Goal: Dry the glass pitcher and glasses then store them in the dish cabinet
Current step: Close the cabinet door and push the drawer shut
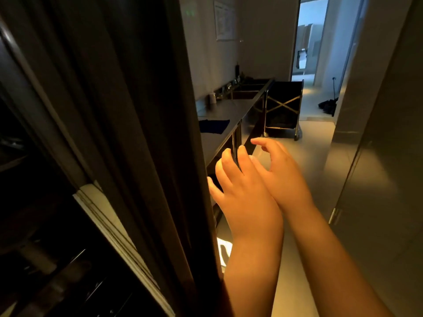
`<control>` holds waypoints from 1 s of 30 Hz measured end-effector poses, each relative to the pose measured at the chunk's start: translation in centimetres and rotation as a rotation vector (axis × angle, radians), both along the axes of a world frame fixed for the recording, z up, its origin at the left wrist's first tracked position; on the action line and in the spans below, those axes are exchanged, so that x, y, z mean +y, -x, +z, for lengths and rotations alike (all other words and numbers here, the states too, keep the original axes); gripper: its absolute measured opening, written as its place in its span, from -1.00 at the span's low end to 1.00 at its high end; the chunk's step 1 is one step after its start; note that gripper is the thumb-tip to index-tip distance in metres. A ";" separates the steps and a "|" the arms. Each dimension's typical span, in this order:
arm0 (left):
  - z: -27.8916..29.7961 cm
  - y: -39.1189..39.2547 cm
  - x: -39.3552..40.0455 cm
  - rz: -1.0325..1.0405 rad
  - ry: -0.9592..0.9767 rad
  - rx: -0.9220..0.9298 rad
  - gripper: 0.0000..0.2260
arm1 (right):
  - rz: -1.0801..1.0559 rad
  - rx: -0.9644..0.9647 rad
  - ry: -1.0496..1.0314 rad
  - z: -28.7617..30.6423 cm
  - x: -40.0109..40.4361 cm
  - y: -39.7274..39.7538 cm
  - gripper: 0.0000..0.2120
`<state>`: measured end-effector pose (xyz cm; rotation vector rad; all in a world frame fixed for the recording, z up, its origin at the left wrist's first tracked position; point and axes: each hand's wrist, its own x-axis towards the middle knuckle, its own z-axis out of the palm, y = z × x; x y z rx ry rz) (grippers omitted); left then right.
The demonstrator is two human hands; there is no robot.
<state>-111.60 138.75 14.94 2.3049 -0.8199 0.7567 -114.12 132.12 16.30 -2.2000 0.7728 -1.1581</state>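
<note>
Dark cabinet door [128, 133] fills the left half of the view, its edge running top to bottom close to the camera. Behind it, cabinet interior [41, 259] very dim; vague shapes on the shelves, contents cannot be made out, so no pitcher or glasses can be identified anywhere in view. A pale strip [109, 227] runs diagonally along the inner frame.

Left hand [240, 195] raised just beside the door's edge, back of hand toward camera, fingers straight and slightly spread, thumb tip at or very near the door edge; contact cannot be confirmed. Grip loose, holding nothing.

Right hand [279, 170] just behind and to the right of the left, overlapping it in view; fingers gently curved, index finger arched forward. Grip relaxed, empty.

Beyond the hands: long steel bench [229, 110] along the left wall, receding away. Dark blue cloth [214, 125] lying flat on its near end. Small pale container [212, 98] near the wall farther on; sink basins [249, 90] with taps at the far end. Black cart [283, 106] on wheels with crossed metal braces stands at the bench's far end. Open doorway [309, 42] beyond, bright bluish light. Pale floor [309, 179] lit warm. Framed notice [225, 20] on wall above bench
</note>
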 end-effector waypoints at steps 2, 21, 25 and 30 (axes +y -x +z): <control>0.1 0.0 0.6 0.023 -0.015 0.003 -0.43 | 0.016 -0.006 0.011 0.1 0.5 -0.3 -0.67; 0.3 -1.5 10.6 0.027 -0.190 0.167 -0.32 | 0.228 0.069 0.056 -1.1 8.8 -4.1 -0.61; 0.8 -2.3 12.6 0.121 -0.208 0.175 -0.32 | 0.299 0.107 0.050 -1.3 10.5 -5.2 -0.58; 0.2 -3.1 15.4 0.125 -0.212 0.223 -0.38 | 0.367 0.129 0.066 -1.7 12.5 -6.3 -0.62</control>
